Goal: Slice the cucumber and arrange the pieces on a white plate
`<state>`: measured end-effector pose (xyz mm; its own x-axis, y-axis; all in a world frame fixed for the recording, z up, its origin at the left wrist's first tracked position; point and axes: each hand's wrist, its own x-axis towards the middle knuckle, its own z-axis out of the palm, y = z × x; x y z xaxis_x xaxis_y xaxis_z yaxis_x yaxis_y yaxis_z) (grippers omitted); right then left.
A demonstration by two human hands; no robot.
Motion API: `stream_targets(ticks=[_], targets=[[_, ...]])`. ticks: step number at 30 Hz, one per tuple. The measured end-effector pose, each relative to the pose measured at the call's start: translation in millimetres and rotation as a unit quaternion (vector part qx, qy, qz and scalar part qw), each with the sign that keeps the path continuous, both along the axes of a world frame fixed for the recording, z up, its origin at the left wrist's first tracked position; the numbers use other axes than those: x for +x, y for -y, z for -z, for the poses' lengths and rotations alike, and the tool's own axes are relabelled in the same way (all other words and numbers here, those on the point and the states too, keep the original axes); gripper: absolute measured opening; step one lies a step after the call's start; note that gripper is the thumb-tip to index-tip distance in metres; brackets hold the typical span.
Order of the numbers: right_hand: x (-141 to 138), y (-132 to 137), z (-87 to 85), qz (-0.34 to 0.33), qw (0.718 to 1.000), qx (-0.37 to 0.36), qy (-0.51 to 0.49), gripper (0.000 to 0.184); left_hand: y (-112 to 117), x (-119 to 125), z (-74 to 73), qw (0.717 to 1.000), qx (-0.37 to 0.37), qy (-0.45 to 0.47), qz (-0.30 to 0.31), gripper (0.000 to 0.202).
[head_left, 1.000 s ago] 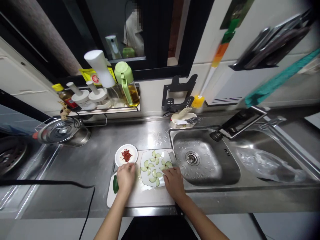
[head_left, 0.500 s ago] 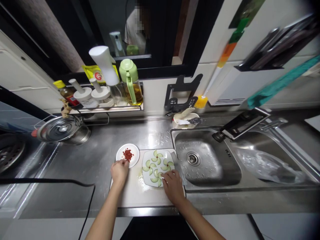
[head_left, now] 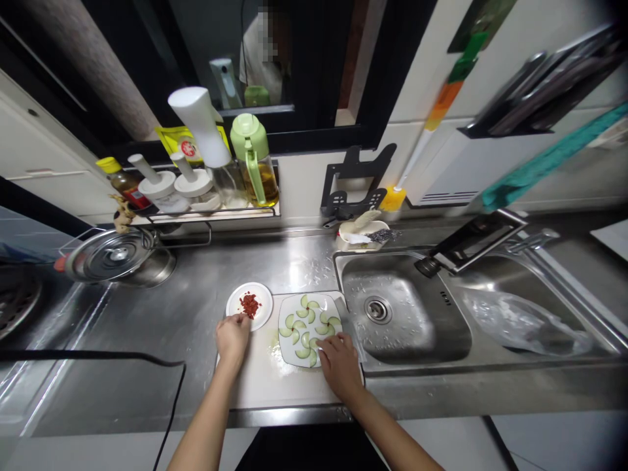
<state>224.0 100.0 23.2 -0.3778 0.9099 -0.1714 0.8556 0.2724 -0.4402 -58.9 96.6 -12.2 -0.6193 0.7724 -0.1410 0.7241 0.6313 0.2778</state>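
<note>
My left hand (head_left: pixel 232 340) is at the near rim of a small round white plate (head_left: pixel 265 302), its fingers closed on the edge. Chopped red bits (head_left: pixel 250 305) lie in a heap on that plate. Over the lower right of a squarish white plate (head_left: pixel 288 305), my right hand (head_left: pixel 339 363) has its fingers drawn together at a pinwheel of pale green slices (head_left: pixel 307 340). Whatever its fingertips hold is too small to make out. Several such pinwheels cover the plate, some with a red speck at the centre. Under the plates is a white cutting board (head_left: pixel 269 391).
Right of the board is a steel sink (head_left: pixel 407 327), with a plastic bag (head_left: pixel 524 324) in the second basin. A lidded pot (head_left: pixel 147 265) stands at left. Seasoning jars and a green-topped oil bottle (head_left: pixel 255 163) fill the shelf. A black cable (head_left: pixel 179 386) crosses the counter.
The view has shifted slightly. Both hands keep nearly the same places, the left at the small plate and the right at the lower pinwheel.
</note>
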Motion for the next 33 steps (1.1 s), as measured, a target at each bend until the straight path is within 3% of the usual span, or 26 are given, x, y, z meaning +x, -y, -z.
stream_targets(ticks=[10, 17, 22, 27, 33], targets=[[9, -1, 3.9, 0.013, 0.999, 0.027, -0.015, 0.025, 13, 10, -16.6, 0.993, 0.114, 0.029, 0.003, 0.028], [16, 2, 3.6, 0.025, 0.999, 0.021, -0.022, 0.024, 20, 63, -19.4, 0.961, 0.203, 0.113, 0.153, 0.021], [15, 6, 4.9, 0.019, 0.999, 0.031, -0.011, 0.023, 26, 105, -14.2, 0.934, 0.211, 0.128, 0.257, 0.017], [13, 9, 4.7, 0.014, 0.999, 0.022, -0.020, 0.025, 31, 124, -7.2, 0.926, 0.192, 0.106, 0.307, 0.015], [7, 13, 7.0, 0.000, 1.000, 0.007, -0.020, 0.023, 33, 131, 0.1, 0.926, 0.179, 0.098, 0.318, 0.015]])
